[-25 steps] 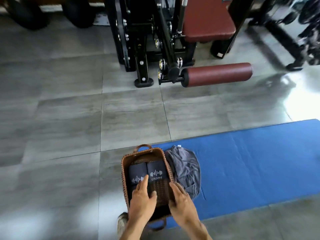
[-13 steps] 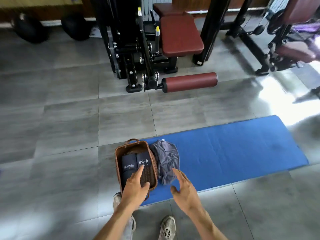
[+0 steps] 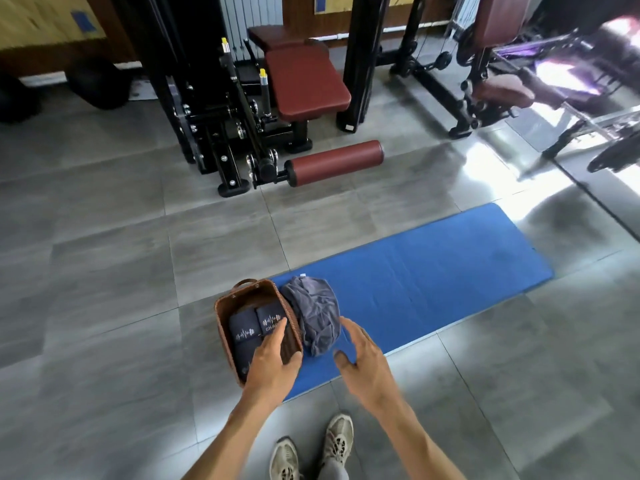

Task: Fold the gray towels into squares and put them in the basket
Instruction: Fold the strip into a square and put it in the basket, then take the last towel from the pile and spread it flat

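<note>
Now we look down from head height at a brown woven rectangular basket (image 3: 221,318) that sits on the gray tiled floor (image 3: 110,271), its right side over the near-left corner of a long blue exercise mat (image 3: 433,271). Inside the basket we see two folded dark gray towels (image 3: 258,327) with white waveform print, lying side by side and filling its far half. Our left hand (image 3: 272,358) reaches into the basket from the near side; fingers straight and close together, tips resting on the right-hand folded towel, thumb out toward the basket's right rim. It grips nothing. Our right hand (image 3: 360,355) hovers above the mat, just right of the basket; fingers spread and relaxed, thumb apart, holding nothing. We cannot tell whether its fingertips touch cloth.

A crumpled, unfolded gray towel (image 3: 317,313) lies in a heap on the mat, touching the basket's right wall, a small white tag at its far edge. It sits between the basket and our right hand.

Below the hands we see two beige sneakers (image 3: 311,448) on the floor. Farther off stands a black weight machine (image 3: 221,126) with a dark red padded seat (image 3: 304,81) and a dark red roller pad (image 3: 336,162). More gym equipment stands at far right, blurred.
</note>
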